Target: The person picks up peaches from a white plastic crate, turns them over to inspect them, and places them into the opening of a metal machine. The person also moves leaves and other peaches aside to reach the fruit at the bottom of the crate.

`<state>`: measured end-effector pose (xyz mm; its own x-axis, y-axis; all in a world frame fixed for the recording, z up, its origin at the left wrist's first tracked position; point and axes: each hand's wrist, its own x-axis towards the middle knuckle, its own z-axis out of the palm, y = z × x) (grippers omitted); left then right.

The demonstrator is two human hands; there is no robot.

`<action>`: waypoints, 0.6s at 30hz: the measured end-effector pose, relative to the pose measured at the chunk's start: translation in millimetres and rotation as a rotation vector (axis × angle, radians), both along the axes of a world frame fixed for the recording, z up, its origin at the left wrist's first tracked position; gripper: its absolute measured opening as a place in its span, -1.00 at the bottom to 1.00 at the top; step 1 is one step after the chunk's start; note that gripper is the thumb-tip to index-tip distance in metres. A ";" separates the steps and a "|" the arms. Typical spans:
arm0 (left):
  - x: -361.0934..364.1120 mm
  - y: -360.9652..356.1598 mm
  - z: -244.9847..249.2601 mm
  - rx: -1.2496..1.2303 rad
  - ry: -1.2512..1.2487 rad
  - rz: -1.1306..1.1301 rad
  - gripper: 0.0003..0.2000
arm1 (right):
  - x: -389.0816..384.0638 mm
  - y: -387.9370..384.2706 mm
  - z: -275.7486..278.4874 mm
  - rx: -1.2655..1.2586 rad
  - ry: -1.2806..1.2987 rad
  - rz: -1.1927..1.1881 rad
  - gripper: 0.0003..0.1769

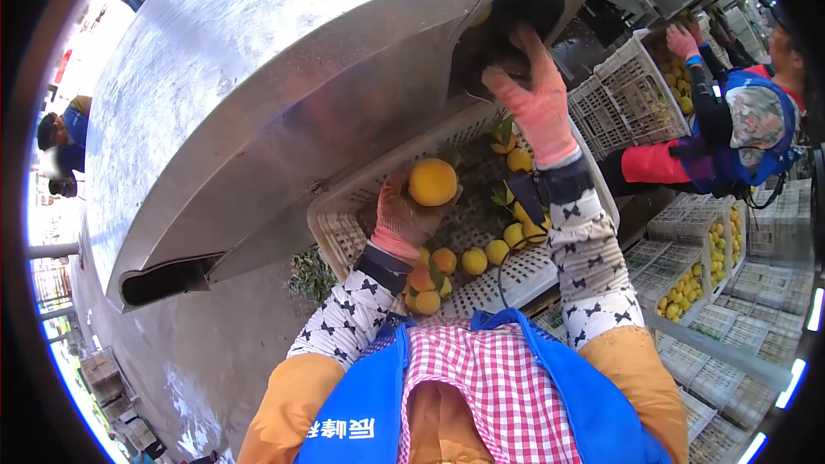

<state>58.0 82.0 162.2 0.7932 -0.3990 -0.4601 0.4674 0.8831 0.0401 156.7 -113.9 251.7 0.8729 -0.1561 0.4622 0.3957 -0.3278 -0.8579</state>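
Observation:
My left hand (407, 216), in a pink knitted glove, is closed round an orange-yellow citrus fruit (432, 182) above a pale plastic crate (507, 279). My right hand (536, 103), also gloved in pink, reaches up to the dark opening (516, 26) in a curved metal machine housing. Its thumb and fingers are spread apart, and no fruit shows between them; the fingertips are partly in shadow. Inside the crate, several yellow fruits (473, 261) lie along the near side and the right, some with green leaves. A dark cord hangs across the crate's right part.
The broad metal housing (284, 77) fills the upper left, with a second slot (168, 282) low down. A co-worker (748, 120) at the right handles another fruit crate (632, 90). Stacked crates (687, 292) stand at the lower right, and people are at the far left.

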 end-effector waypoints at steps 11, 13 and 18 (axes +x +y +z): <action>1.4 -31.5 22.6 -0.070 -0.182 -0.042 -0.67 | -116.0 17.7 -38.4 -0.132 0.373 0.145 -0.03; -1.1 -37.0 24.5 0.347 -0.383 -0.020 -0.70 | -113.4 9.6 -34.1 -0.300 0.108 0.113 0.02; -7.2 -29.2 18.7 1.169 -0.901 -0.128 -0.71 | -114.8 12.0 -26.9 -0.197 0.185 0.028 0.03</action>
<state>50.8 52.8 180.9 0.9679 -0.2456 0.0539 -0.0294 0.1024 0.9943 41.9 -101.8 224.8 0.9479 -0.0536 0.3139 0.2497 -0.4868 -0.8371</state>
